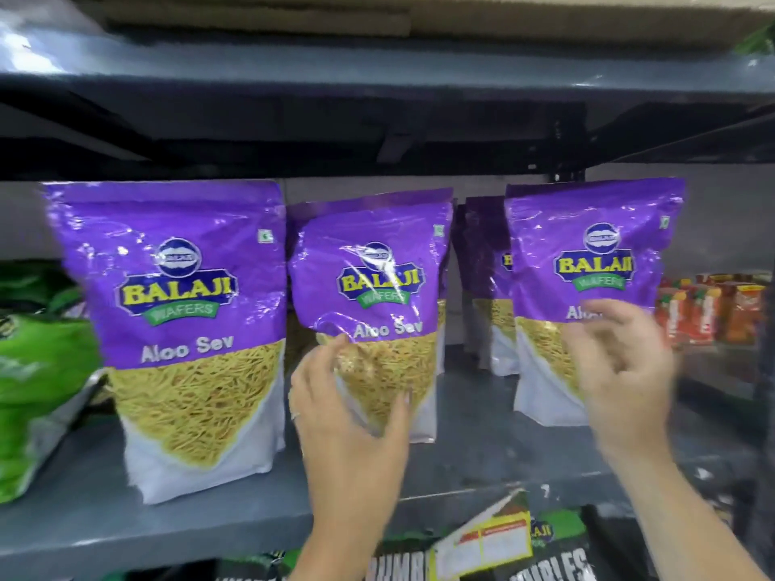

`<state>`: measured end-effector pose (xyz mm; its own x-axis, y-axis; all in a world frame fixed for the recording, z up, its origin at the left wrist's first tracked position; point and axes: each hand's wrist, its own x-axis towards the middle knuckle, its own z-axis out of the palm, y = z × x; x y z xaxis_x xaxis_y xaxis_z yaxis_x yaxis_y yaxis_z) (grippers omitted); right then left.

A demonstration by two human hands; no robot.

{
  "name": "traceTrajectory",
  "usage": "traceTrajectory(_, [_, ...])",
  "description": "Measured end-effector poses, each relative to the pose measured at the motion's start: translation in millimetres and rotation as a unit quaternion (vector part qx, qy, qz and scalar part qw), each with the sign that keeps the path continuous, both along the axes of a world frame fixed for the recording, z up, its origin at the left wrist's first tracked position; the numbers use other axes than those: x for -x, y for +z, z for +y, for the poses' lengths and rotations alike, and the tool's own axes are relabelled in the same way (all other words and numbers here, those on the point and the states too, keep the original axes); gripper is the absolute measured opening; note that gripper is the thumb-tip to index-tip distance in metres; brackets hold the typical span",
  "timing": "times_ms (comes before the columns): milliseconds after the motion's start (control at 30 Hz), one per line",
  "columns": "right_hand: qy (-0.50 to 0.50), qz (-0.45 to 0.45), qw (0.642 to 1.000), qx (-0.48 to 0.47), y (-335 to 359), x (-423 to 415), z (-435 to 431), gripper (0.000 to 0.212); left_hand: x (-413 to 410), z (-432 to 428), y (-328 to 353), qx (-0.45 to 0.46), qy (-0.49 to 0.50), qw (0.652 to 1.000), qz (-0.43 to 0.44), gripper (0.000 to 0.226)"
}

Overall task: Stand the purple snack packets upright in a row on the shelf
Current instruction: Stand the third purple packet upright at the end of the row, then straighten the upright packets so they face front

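Three purple Aloo Sev packets stand upright in a row on the grey shelf: a left packet, a middle packet and a right packet. More purple packets stand behind them. My left hand grips the lower part of the middle packet, fingers wrapped on its sides. My right hand is blurred in front of the right packet's lower half, fingers spread; whether it touches the packet is unclear.
Green snack packets lean at the left end of the shelf. Orange-red small packs sit at the right. A shelf board with cardboard on top hangs close above. Dark packets fill the shelf below.
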<state>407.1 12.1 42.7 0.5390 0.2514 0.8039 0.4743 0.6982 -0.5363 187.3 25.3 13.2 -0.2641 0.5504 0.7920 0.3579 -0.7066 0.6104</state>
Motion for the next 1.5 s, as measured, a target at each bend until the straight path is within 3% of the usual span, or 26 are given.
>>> traceTrajectory(67, [0.130, -0.052, 0.981, 0.136, -1, 36, 22, 0.047, 16, 23, -4, 0.097, -0.003, 0.994, 0.052, 0.102])
traceTrajectory(167, [0.281, -0.092, 0.909, 0.295, -6, 72, 52, 0.079, 27, 47, -8, 0.201, -0.107, 0.966, 0.125, 0.125])
traceTrajectory(267, [0.326, -0.079, 0.893, 0.301, -14, 80, 66, 0.088, 29, 55, -12, 0.228, -0.092, 0.948, 0.202, 0.122])
traceTrajectory(333, [0.329, -0.061, 0.897, 0.289, -18, 78, 66, 0.081, 29, 55, -14, 0.221, -0.079, 0.946, 0.221, 0.121])
traceTrajectory(900, [0.311, -0.052, 0.896, 0.312, -24, 44, 56, 0.068, -13, 58, -21, 0.199, -0.092, 0.948, 0.231, 0.115])
traceTrajectory(967, [0.282, -0.023, 0.913, 0.295, -30, 49, 52, 0.066, -6, 50, -25, 0.160, -0.086, 0.955, 0.234, 0.115])
traceTrajectory(1000, [0.231, 0.011, 0.937, 0.262, -33, 53, 49, 0.058, -1, 44, -25, 0.118, -0.081, 0.966, 0.214, 0.107])
traceTrajectory(1067, [0.121, 0.084, 0.979, 0.142, -37, 67, 39, 0.034, 18, 27, -17, 0.013, -0.062, 0.991, 0.115, 0.068])
traceTrajectory(1133, [0.080, 0.115, 0.988, 0.057, -38, 90, 27, 0.040, 47, 13, -9, -0.107, 0.004, 0.994, 0.014, 0.036])
traceTrajectory(1233, [0.123, 0.050, 0.988, 0.085, -39, 142, 25, 0.031, 115, 21, -2, -0.174, 0.134, 0.971, -0.090, 0.036])
traceTrajectory(1333, [0.220, -0.093, 0.948, 0.208, -40, 195, 44, 0.034, 173, 43, 0, -0.101, 0.162, 0.969, -0.154, 0.041])
traceTrajectory(1433, [0.275, -0.149, 0.907, 0.281, -39, 232, 61, 0.071, 187, 62, 4, 0.069, 0.037, 0.979, -0.188, 0.069])
traceTrajectory(1500, [0.305, -0.142, 0.899, 0.279, -35, 245, 66, 0.074, 187, 72, 2, 0.127, -0.039, 0.978, -0.162, 0.084])
